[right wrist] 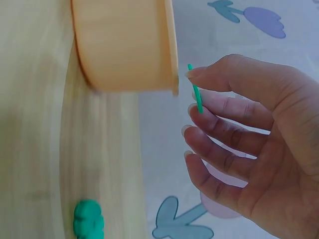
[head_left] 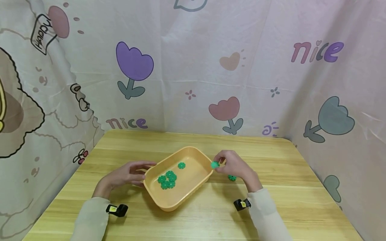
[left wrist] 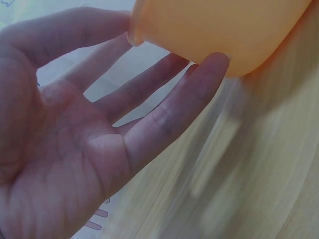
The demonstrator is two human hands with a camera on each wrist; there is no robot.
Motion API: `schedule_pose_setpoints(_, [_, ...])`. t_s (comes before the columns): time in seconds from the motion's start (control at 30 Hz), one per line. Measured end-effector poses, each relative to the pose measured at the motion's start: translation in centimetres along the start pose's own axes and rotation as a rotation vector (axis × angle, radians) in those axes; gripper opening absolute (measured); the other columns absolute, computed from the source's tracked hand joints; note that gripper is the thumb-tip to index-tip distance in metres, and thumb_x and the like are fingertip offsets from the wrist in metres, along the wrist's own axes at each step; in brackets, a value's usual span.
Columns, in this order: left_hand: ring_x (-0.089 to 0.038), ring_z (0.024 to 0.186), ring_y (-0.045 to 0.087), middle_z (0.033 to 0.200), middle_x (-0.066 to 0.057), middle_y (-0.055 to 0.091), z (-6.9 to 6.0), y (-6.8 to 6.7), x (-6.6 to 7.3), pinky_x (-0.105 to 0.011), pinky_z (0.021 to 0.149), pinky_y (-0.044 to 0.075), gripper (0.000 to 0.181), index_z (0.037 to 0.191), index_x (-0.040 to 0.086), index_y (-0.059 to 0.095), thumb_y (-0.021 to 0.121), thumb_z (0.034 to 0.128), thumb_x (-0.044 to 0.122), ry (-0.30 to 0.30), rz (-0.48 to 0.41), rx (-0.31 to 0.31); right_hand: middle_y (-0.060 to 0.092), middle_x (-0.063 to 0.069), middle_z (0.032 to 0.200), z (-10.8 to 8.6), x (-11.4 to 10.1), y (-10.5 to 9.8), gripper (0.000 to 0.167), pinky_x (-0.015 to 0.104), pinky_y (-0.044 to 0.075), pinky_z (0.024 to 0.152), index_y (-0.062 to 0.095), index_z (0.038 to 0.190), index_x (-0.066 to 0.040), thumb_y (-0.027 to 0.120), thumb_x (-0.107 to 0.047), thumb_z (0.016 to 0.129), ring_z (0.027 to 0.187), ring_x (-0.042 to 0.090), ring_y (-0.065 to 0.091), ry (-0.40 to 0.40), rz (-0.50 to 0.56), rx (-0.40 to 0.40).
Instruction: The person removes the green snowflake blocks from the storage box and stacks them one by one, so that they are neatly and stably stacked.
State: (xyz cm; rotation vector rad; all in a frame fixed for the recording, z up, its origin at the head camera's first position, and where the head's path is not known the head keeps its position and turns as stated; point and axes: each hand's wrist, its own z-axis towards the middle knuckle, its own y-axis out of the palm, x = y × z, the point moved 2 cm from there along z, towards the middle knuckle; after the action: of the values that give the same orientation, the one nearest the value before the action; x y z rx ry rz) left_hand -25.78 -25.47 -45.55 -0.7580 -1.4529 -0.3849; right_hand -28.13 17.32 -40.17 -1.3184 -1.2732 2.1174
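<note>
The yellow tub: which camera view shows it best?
The head view: it looks down into the tub, showing it end to end with green pieces inside. The left wrist view catches only part of its outside, beside the left hand; the right wrist view likewise shows only part of its outside.

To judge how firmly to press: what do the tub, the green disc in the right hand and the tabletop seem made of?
Tub: probably smooth satin plastic, by its even colour and rounded rim.
Green disc: likely plastic, thin edge-on and evenly green; finish unclear.
Tabletop: smooth-looking, wood or wood-look laminate, by its grain; which, I can't tell.
</note>
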Motion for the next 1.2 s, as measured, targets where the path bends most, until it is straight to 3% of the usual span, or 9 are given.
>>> schedule_pose_setpoints(0.1, [-0.018,0.124,0.064,0.152,-0.037,0.042,0.0,0.0,0.0,-0.043,0.093,0.063,0.056,0.156,0.002,0.04,0.057,0.1023,0.006,-0.003,0.0,0.001,0.074,0.005,0.096,-0.5,0.7,-0.2,0.02,0.045,0.061,0.083,0.076,0.098,-0.005,0.083,-0.011,0.081,0.09,0.023,0.065,0.028,-0.007,0.008])
schedule_pose_setpoints(0.33, [-0.018,0.124,0.064,0.152,-0.037,0.041,-0.1,0.0,0.0,-0.043,0.093,0.063,0.056,0.156,0.001,0.04,0.057,0.1023,0.006,0.009,0.002,-0.003,0.075,0.005,0.098,-1.6,2.2,-0.7,0.023,0.03,0.055,0.077,0.076,0.099,-0.006,0.084,-0.013,0.08,0.09,0.026,0.065,0.091,-0.039,0.015])
schedule_pose_setpoints(0.6, [-0.016,0.123,0.065,0.151,-0.038,0.041,-0.1,0.1,0.1,-0.042,0.093,0.063,0.057,0.156,0.0,0.039,0.057,0.1024,0.006,0.008,0.006,-0.004,0.074,0.003,0.095,-2.8,3.9,-0.8,0.021,0.026,0.055,0.076,0.076,0.097,-0.007,0.085,-0.01,0.078,0.09,0.021,0.064,0.154,-0.024,0.002])
schedule_pose_setpoints(0.97, [-0.017,0.124,0.064,0.151,-0.036,0.044,-0.1,0.2,0.4,-0.042,0.092,0.063,0.056,0.155,0.001,0.042,0.058,0.1016,0.006,0.01,0.028,0.012,0.074,0.004,0.095,-3.8,5.7,-0.8,0.02,0.026,0.056,0.077,0.075,0.097,-0.007,0.085,-0.011,0.08,0.09,0.018,0.065,0.195,0.018,-0.022])
schedule_pose_setpoints(1.2, [-0.017,0.124,0.064,0.151,-0.037,0.043,-0.1,0.2,0.4,-0.043,0.092,0.063,0.055,0.155,0.0,0.041,0.057,0.1023,0.006,0.014,0.019,0.003,0.074,0.004,0.095,-4.0,6.8,-0.5,0.024,0.027,0.057,0.078,0.075,0.099,-0.005,0.085,-0.011,0.078,0.089,0.019,0.066,0.178,0.033,-0.051])
